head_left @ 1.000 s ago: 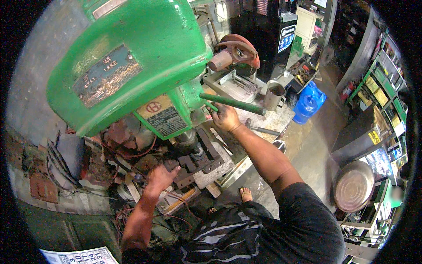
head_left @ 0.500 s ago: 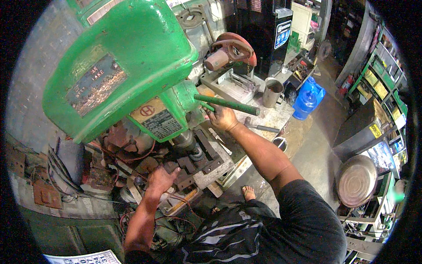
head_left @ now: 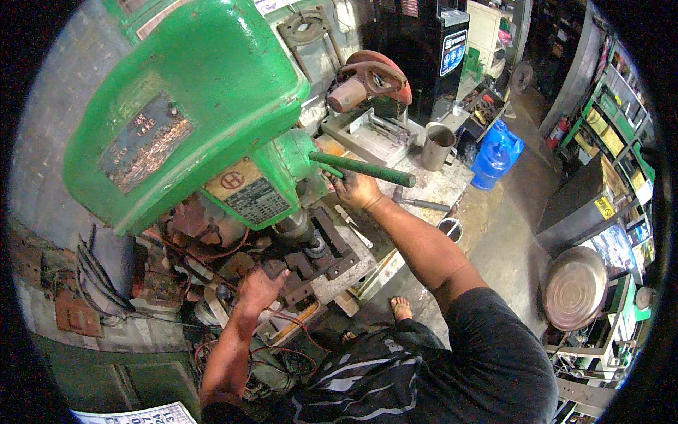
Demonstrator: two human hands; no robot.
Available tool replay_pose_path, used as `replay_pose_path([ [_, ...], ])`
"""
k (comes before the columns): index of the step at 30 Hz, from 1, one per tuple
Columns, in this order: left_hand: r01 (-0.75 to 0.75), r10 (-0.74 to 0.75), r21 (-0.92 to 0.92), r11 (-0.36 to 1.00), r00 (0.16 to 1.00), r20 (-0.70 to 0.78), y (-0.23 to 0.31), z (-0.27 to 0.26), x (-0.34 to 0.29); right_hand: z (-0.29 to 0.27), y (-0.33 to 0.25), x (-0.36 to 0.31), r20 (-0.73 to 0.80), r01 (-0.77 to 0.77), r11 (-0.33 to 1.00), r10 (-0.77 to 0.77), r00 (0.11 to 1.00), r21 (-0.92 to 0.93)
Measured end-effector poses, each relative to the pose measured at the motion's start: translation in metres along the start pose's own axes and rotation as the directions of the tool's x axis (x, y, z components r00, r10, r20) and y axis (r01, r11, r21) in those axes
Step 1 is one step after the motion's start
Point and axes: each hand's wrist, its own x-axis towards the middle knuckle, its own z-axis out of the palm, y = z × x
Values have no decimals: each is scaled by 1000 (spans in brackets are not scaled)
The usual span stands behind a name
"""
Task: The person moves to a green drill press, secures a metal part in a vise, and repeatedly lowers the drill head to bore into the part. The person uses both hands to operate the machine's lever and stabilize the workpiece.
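A large green drill press [head_left: 212, 63] rises in front of me. My right hand [head_left: 357, 191] is closed round one of its feed levers, just under the long green lever arm [head_left: 371, 170]; part of the grip is hidden. Below the head, the chuck [head_left: 298, 227] reaches down over a dark metal frame, seemingly a vise [head_left: 340, 260]. At the near left of that frame, my left hand [head_left: 260, 291] presses on a dark metal block [head_left: 300, 266], fingers curled over it and thumb toward the chuck. The fingertips are partly hidden.
Behind the press stand a cut-off saw with a red guard [head_left: 378, 71] and a metal mug [head_left: 438, 147]. A hammer [head_left: 424, 204] lies on the bench, with a blue water jug [head_left: 496, 159] beyond. Red cables [head_left: 304, 339] hang below my left hand. Shelves line the right.
The view has shifted slightly, so the press head appears a little further left. Both hands keep their places on the lever and the block.
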Motion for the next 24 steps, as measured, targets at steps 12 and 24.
replay_pose_path([
  [12,-3,4,15,1000,1000,-30,-7,6,5,-1,1,1,22,-13,998,12,1000,67],
  [24,62,-63,57,996,998,13,-5,6,7,2,5,2,3,35,996,-35,999,81],
])
